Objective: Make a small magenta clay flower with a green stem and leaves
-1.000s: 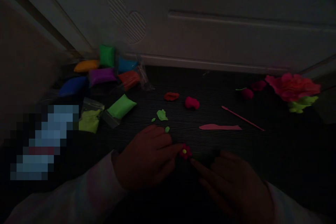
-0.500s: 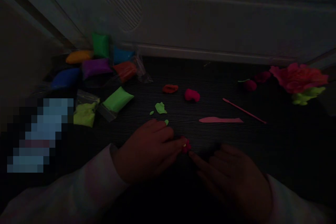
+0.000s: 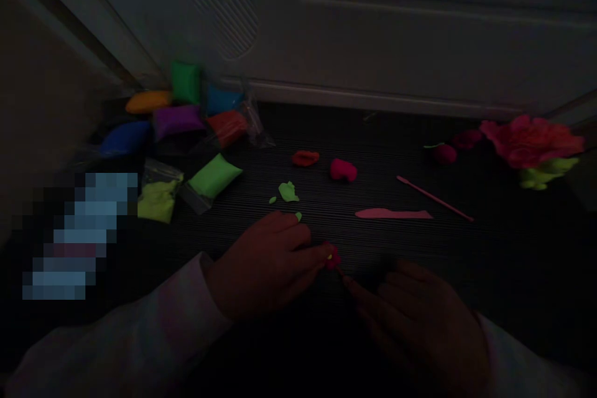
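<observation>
While the left hand (image 3: 265, 267) has its index fingertip on the small red flower (image 3: 334, 259), right hand (image 3: 420, 317) points its index finger just beside the flower's lower edge; too dark to tell if either hand's fingers are gripping, flower sits between them over dark table (image 3: 308, 130); beyond: green scraps (image 3: 288, 191), pink knife (image 3: 394, 214), pink stick (image 3: 433, 198), pink lump (image 3: 343, 170), orange piece (image 3: 305, 158), then colored packets (image 3: 177, 121) left, big flower (image 3: 532, 140) right, door (image 3: 396, 50) behind
</observation>
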Demonstrator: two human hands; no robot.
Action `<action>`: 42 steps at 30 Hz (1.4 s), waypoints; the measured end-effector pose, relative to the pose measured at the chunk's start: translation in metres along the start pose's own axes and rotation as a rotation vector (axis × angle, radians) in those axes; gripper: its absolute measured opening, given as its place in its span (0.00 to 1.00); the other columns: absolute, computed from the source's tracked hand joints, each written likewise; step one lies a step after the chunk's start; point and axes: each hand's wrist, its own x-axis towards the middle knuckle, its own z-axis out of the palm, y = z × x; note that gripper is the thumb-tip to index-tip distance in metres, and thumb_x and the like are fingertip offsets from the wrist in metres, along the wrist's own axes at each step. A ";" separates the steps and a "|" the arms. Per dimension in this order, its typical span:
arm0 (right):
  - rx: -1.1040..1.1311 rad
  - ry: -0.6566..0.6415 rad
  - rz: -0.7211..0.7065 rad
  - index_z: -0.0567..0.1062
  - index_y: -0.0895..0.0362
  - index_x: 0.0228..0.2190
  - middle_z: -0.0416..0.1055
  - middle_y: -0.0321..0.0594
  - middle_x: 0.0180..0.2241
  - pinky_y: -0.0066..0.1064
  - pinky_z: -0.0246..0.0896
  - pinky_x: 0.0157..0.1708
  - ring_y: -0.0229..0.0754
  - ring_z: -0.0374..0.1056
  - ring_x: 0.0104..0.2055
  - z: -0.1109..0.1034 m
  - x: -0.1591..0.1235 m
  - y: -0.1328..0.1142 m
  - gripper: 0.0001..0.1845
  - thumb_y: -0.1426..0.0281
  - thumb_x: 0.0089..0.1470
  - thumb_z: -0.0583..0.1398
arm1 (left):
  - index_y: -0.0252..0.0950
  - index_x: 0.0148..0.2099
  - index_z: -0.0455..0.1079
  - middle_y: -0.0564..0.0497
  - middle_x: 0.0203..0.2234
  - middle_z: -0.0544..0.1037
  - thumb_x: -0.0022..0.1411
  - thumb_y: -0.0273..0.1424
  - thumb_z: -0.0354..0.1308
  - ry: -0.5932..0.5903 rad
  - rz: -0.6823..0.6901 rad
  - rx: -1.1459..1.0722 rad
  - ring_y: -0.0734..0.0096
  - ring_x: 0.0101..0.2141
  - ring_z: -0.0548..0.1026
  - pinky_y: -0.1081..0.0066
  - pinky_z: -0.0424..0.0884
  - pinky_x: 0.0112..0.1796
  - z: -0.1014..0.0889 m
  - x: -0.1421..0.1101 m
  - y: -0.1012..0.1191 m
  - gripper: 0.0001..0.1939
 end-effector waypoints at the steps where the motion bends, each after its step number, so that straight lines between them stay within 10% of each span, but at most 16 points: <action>1: -0.002 0.003 -0.005 0.70 0.63 0.38 0.64 0.32 0.16 0.32 0.49 0.22 0.34 0.56 0.18 0.000 0.000 0.000 0.12 0.74 0.50 0.54 | 0.40 0.44 0.67 0.52 0.25 0.68 0.59 0.31 0.48 0.003 -0.002 0.002 0.72 0.28 0.62 0.70 0.59 0.29 0.000 0.000 0.000 0.11; 13: -0.033 0.067 -0.002 0.70 0.61 0.38 0.65 0.33 0.17 0.31 0.52 0.22 0.34 0.58 0.19 0.000 0.001 0.000 0.11 0.74 0.51 0.53 | 0.38 0.46 0.66 0.52 0.28 0.70 0.60 0.30 0.47 0.029 -0.018 -0.026 0.71 0.30 0.64 0.70 0.61 0.31 0.000 0.001 0.002 0.13; 22: 0.043 0.103 0.197 0.70 0.59 0.35 0.66 0.38 0.23 0.29 0.59 0.23 0.36 0.63 0.25 0.000 0.003 0.007 0.09 0.71 0.52 0.53 | 0.30 0.37 0.69 0.48 0.26 0.70 0.57 0.27 0.49 0.404 -0.229 0.096 0.70 0.29 0.65 0.69 0.63 0.31 -0.013 -0.002 -0.027 0.09; 29: 0.051 0.075 0.303 0.66 0.59 0.44 0.67 0.46 0.39 0.41 0.59 0.41 0.44 0.62 0.43 0.013 0.028 0.007 0.19 0.64 0.51 0.54 | 0.34 0.31 0.70 0.49 0.26 0.71 0.58 0.30 0.48 0.274 -0.248 0.204 0.70 0.29 0.66 0.68 0.63 0.33 -0.012 0.001 -0.031 0.10; 42: 0.047 0.032 0.314 0.67 0.57 0.40 0.69 0.41 0.35 0.38 0.58 0.38 0.43 0.63 0.38 0.017 0.043 -0.009 0.16 0.69 0.46 0.57 | 0.31 0.35 0.70 0.45 0.29 0.71 0.54 0.25 0.47 0.301 -0.383 0.347 0.64 0.32 0.66 0.63 0.63 0.34 -0.019 -0.006 -0.040 0.10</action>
